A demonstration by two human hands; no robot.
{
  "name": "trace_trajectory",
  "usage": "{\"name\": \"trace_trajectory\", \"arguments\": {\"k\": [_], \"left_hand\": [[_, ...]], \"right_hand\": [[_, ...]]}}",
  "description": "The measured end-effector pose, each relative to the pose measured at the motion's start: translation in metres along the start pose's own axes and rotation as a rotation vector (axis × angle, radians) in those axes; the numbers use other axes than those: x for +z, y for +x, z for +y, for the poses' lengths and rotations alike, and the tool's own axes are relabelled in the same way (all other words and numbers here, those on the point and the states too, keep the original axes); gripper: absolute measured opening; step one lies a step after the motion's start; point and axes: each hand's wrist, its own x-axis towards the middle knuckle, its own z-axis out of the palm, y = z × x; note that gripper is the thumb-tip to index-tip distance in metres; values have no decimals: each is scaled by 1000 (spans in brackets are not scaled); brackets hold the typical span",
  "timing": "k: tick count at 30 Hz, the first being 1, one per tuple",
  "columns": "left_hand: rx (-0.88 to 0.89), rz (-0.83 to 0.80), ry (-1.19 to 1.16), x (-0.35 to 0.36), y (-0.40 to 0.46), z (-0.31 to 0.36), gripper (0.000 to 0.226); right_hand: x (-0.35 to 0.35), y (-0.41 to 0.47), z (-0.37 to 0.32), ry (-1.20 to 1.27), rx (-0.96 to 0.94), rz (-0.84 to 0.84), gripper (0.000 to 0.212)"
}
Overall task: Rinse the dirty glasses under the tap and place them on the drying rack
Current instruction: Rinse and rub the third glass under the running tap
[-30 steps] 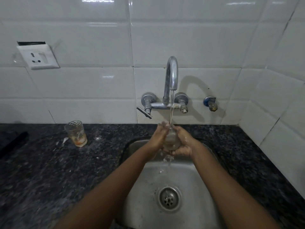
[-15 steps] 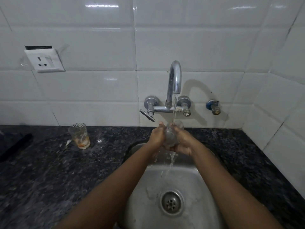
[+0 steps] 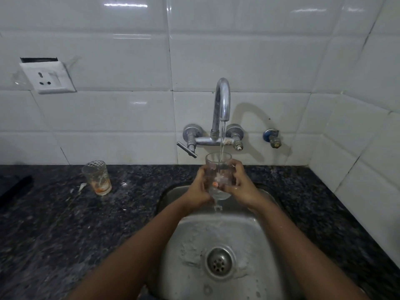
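Here a clear, smooth-walled drinking glass (image 3: 218, 177) is held upright, mouth up, directly under the curved chrome tap (image 3: 221, 100), so that the thin stream of water (image 3: 222, 139) falls straight into it; it hangs over the far edge of the stainless steel sink (image 3: 194, 245), presumably so that any overflow is caught by the basin and not the bench. The glass is clasped from both sides: the left hand (image 3: 198, 187) is wrapped round its left wall and the right hand (image 3: 239, 182) round its right wall, each grip pressed closed on the glass with the fingers curled toward the near face. A two-handed hold like this is judged to steady a wet, slippery thing and to allow it to be turned. Water is seen dribbling from below the glass toward the round metal drain (image 3: 219, 262).

Two glasses are counted in all. The second, a cut-pattern tumbler with orange residue at its bottom (image 3: 97, 177), stands upright on the dark speckled stone bench (image 3: 65, 224), well to the left of the sink, and is judged not yet rinsed. One tap spout, one sink and one white wall socket (image 3: 46, 77) are seen. No drying rack is visible in this view
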Motion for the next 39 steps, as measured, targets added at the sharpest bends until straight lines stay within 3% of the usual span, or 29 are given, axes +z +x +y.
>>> {"name": "trace_trajectory", "arguments": {"k": [2,6,8,10,11,13,16,18,22,24,27,30,32,33,35,37,39], "left_hand": [[60,9,158,5,-1,-3,90],[112,215,351,8,5,-3,74],[142,263,451,5,9,-1,72],[155,294,513,1,11,1,75],[157,303,542,-2,12,2,77],[177,301,639,-8,14,3,78],[231,281,773,-18,17,0,74],[261,301,768,-23,19,0,69],[358,284,806,-33,27,6,68],[340,178,869,-38,30,12,73],[297,-1,928,-36,31,23,63],[290,-33,920,-23,32,24,70],[346,64,925,-15,35,20,73],[390,114,924,-12,38,15,69],[398,179,902,-10,40,8,65],[397,235,869,-7,36,3,63],[400,282,831,-3,34,-1,61]], "right_hand": [[1,-2,-3,87,-16,-13,59],[-5,1,-14,376,55,-32,28],[-6,7,-16,432,12,125,25],[-8,13,-17,309,-140,430,17],[-9,13,-20,259,-233,493,22],[-9,10,-35,81,-304,339,29],[-1,9,-57,-562,-157,-179,27],[6,10,-65,-735,-160,-343,35],[10,15,-62,-1037,-245,-467,74],[8,13,-54,-1287,-335,-450,74],[0,6,-52,-1630,-548,-426,82],[-8,3,-54,-1770,-560,-460,65],[-5,3,-55,-1630,-369,-423,63],[-2,4,-56,-1434,-226,-421,69],[0,6,-59,-740,86,-465,84],[-1,8,-58,-158,217,-443,90],[-4,8,-55,40,225,-398,71]]}}
